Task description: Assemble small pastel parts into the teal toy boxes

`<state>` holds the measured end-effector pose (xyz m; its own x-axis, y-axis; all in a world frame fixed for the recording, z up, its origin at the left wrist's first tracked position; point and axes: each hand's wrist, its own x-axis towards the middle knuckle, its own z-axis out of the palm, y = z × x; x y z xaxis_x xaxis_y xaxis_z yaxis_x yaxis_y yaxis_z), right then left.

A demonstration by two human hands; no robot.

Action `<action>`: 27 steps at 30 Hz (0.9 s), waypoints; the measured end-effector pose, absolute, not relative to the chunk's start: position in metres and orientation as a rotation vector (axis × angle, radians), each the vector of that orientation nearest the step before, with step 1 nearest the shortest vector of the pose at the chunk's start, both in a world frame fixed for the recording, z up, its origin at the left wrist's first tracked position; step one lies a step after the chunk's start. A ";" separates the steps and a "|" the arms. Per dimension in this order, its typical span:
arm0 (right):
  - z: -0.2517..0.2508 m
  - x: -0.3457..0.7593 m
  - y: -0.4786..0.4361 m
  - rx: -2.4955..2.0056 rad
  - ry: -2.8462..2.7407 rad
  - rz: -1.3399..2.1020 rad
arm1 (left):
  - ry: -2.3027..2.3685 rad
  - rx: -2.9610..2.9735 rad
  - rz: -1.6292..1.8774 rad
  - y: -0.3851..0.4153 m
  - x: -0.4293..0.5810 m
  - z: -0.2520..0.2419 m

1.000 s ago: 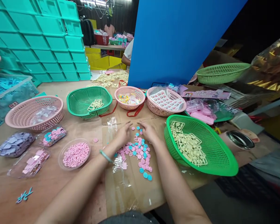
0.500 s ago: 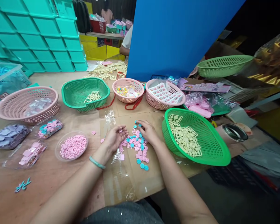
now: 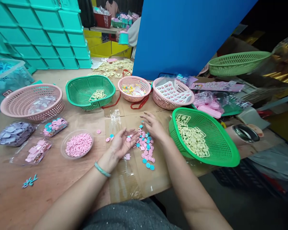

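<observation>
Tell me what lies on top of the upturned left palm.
At least one round pink disc rests on the open left hand. Whatever the hand covers on the cardboard beneath cannot be seen.

Across my brown table (image 3: pixel 14 204) I face 1 tall blue panel (image 3: pixel 182 35); left of it, 1 farther table (image 3: pixel 103 30) stands before a dark wall (image 3: pixel 132 5). At my right, the floor (image 3: pixel 235 210) lies in deep shadow.

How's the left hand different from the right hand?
The left hand turns its palm up; the right hand shows its back. A pink disc lies on the left hand; none shows on the right. The left hand's wrist wears a green bracelet; the right hand's doesn't. Both are above cardboard.
</observation>
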<state>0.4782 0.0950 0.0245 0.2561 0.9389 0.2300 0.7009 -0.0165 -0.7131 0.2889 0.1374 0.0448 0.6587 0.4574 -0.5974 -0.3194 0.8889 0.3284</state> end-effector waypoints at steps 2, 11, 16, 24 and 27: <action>0.020 0.487 0.104 -1.909 -1.693 0.402 | 0.730 0.200 0.453 0.138 0.285 0.044; 0.024 0.454 0.089 -1.751 -1.470 0.329 | 0.630 0.216 0.468 0.139 0.269 0.042; 0.043 0.418 0.041 -1.516 -1.600 0.517 | 0.659 0.177 0.441 0.116 0.263 0.046; -0.009 0.489 0.009 -1.941 -1.494 0.210 | 0.691 0.123 0.251 0.084 0.247 0.040; -0.015 0.498 0.015 -2.015 -1.537 0.161 | 0.603 0.110 0.276 0.082 0.253 0.040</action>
